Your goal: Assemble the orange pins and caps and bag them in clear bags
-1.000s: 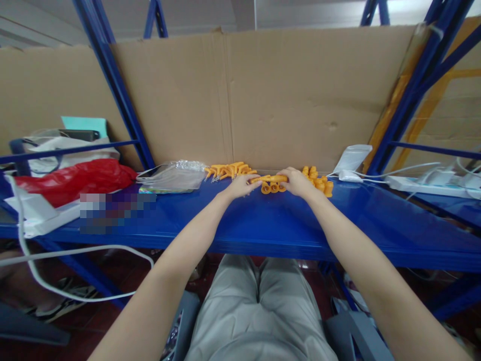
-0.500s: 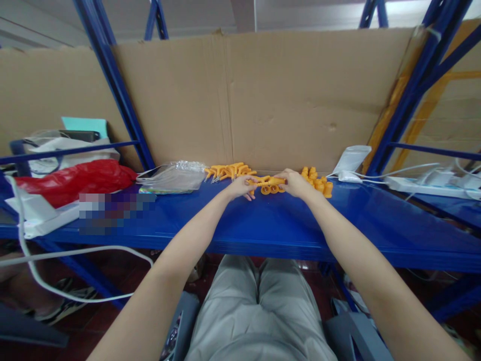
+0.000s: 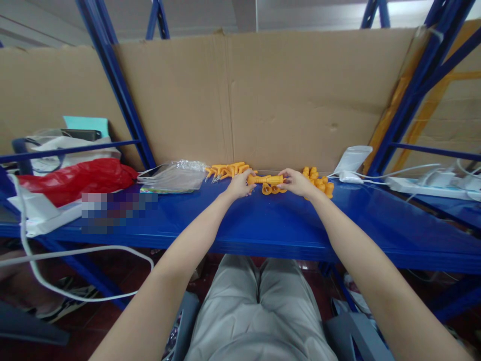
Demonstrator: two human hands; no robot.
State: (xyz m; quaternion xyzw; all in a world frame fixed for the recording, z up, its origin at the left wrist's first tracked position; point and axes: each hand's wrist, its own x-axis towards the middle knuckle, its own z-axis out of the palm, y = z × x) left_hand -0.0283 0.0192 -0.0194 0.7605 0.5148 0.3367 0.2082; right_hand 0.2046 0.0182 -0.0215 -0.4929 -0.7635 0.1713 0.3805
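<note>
A yellow-orange plastic piece (image 3: 267, 179), long and knobbly, is held level between my two hands just above the blue tabletop (image 3: 270, 220). My left hand (image 3: 240, 185) is closed around its left end, and my right hand (image 3: 296, 181) pinches the right end. Directly below lie several orange round hollow parts (image 3: 273, 189). Behind my left hand is a pile of orange branching pieces (image 3: 225, 171) with small metal chains. Several orange knob-shaped parts (image 3: 322, 184) stand beside my right hand. The exact kind of the held piece is too small to tell.
Clear plastic bags (image 3: 175, 178) lie left of the pile, near a red plastic bag (image 3: 82, 179). A white power strip (image 3: 421, 186) and a white packet (image 3: 352, 160) are on the right. A cardboard sheet (image 3: 281, 100) backs the table; a white cable (image 3: 93, 249) hangs at left.
The long orange piece has turned so that more of its length shows between my hands. My left fingers have curled in around its end; both hands stay over the same spot.
</note>
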